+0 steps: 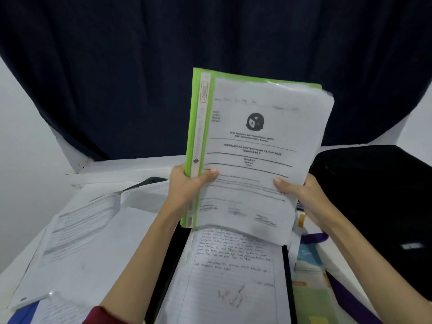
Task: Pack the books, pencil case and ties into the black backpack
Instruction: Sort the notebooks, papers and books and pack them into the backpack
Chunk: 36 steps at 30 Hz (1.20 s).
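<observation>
I have both hands clamped on the green folder (252,146), left hand (187,183) at its spine, right hand (301,192) at the loose edge, long axis upright above the tabletop (98,242). The black backpack (374,195) lies rightward, nearer my right hand.

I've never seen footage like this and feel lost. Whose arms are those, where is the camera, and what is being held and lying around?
There is no machine: a person wears one wide-angle camera on the head, looking forward and down at their own arms. The left hand and right hand grip a green folder stuffed with exam papers, held upright. Below it lies a handwritten lined page in a black file. An open book lies to the left, the black backpack sits to the right, and colourful books lie beside it.
</observation>
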Available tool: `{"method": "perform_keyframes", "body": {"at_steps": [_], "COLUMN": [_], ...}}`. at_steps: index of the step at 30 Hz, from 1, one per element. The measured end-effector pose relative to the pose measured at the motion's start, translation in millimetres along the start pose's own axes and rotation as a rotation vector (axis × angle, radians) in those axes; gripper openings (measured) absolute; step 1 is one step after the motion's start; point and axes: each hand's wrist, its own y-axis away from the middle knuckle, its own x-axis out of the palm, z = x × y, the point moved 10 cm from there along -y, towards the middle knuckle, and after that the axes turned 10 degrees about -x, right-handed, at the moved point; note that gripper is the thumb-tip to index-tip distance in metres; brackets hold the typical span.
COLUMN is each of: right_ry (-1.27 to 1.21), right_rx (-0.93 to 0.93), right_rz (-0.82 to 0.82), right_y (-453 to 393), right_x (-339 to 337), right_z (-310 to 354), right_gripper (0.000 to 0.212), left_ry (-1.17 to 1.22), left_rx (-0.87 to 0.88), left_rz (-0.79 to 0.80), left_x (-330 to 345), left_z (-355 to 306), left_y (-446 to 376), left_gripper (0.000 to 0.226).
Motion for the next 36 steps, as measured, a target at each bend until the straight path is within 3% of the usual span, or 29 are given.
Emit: {"method": "perform_keyframes", "body": {"at_steps": [5,8,11,14,21,26,29,31,33,36], "right_ry": [-0.241,-0.288,-0.397,-0.466,-0.55,-0.468,-0.419,-0.406,-0.404,-0.393], "right_rx": [0.069,0.186,0.224,0.242,0.239,0.261,0.247,0.256,0.257,0.23], "right_rz": [0.017,0.061,0.007,-0.111,-0.24,-0.384,-0.436,-0.445,-0.429,-0.377], "right_y": [16.0,35.0,57.0,76.7,120.5,149.6,157.5,157.8,155.4,151.0], "right_x": [-18.8,-35.1,-63.7,-106.8,-237.4,-363.9,-419.6,-440.5,-451.4,-457.9], "right_z": [13.3,8.7,0.4,-8.8,20.5,32.9,32.6,32.5,33.2,33.8], "right_gripper": [0.049,0.07,0.069,0.093,0.054,0.043,0.048,0.049,0.05,0.052], "left_ry": [0.017,-0.038,-0.078,-0.13,-0.049,-0.171,-0.462,-0.659,-0.736,-0.651], "left_rx": [-0.051,-0.164,-0.302,-0.34,-0.359,-0.186,0.0,0.128,0.251,0.299], "left_rz": [0.164,0.29,0.406,0.511,0.783,0.876,0.969,0.983,0.905,0.673], "left_x": [37.1,70.3,109.5,161.5,305.5,397.7,438.4,454.8,462.2,450.7], "left_z": [-18.3,-18.0,-8.9,-3.5,-2.8,20.8,47.7,63.5,69.0,63.4], "left_y": [7.7,10.8,13.7,22.5,61.2,102.2,139.5,161.7,170.4,152.9], "left_gripper": [0.016,0.019,0.036,0.039,0.044,0.066,0.111,0.122,0.116,0.062]}}
